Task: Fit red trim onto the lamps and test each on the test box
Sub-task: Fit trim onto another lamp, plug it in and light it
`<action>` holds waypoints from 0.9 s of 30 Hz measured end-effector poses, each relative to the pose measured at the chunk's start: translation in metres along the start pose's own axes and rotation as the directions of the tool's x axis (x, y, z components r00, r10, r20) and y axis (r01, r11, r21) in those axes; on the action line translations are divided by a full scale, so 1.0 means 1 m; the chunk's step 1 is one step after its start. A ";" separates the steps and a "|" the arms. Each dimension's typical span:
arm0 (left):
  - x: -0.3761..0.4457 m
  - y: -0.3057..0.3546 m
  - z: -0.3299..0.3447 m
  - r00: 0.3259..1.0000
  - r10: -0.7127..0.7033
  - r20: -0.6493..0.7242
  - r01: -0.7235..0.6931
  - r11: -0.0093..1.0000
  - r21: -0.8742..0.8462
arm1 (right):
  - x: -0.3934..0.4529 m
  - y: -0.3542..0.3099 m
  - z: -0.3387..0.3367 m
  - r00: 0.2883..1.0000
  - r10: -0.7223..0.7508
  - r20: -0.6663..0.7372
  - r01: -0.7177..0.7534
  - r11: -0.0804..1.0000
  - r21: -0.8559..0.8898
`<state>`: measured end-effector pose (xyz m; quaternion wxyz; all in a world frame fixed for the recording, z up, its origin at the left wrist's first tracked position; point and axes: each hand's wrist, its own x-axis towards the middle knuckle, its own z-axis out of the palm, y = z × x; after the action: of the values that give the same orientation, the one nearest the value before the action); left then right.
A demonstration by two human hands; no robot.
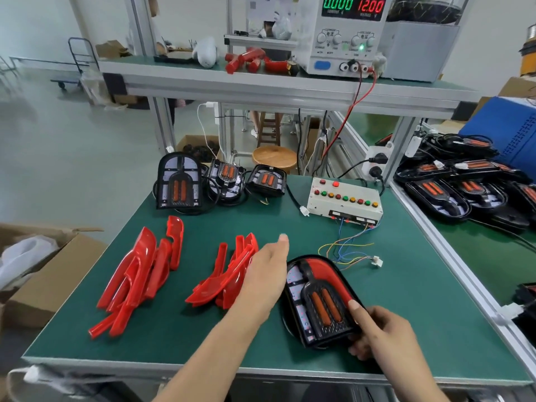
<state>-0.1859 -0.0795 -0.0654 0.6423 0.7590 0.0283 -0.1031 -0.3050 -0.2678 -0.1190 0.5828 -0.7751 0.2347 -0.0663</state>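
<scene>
Arched black lamp [319,300] near the front edge of the green mat [406,285], glossy red trim [330,275] fitted along its right curve, two orange ribbed bars in the centre. Gripped at its lower right corner by the right hand [380,332], fingers curled beneath, thumb laid flat on the trim. Just left of it, the left hand [268,274], fingers straight and together, holding nothing, reaching over a heap of loose red trim pieces [229,280], shiny moulded plastic; a second heap [139,274] farther left. Beyond, three more lamps [220,181] at the far edge and a white test box [345,203] with coloured buttons, thin coloured wires trailing toward the held lamp.
</scene>
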 end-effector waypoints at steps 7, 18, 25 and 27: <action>-0.033 0.003 -0.106 0.871 0.399 -0.286 -0.297 0.893 0.339 | -0.003 -0.007 -0.014 0.998 0.047 -0.032 -0.046 0.999 0.023; 0.027 0.001 -0.190 0.823 0.409 -0.395 0.142 0.524 0.840 | 0.024 0.002 -0.019 0.951 -0.094 -0.296 0.084 0.995 -0.045; 0.040 -0.005 -0.228 0.864 0.189 -0.466 0.303 0.545 0.782 | 0.041 0.010 -0.022 0.927 -0.145 -0.346 0.100 0.984 -0.145; 0.040 -0.009 -0.227 0.885 0.153 -0.440 0.287 0.566 0.773 | 0.049 0.024 -0.025 0.933 -0.134 -0.334 0.112 0.990 -0.085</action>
<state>-0.1210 0.1409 -0.0469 0.1843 0.9686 0.1580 0.0537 -0.2776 -0.3164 -0.1419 0.5034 -0.7837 0.2842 -0.2274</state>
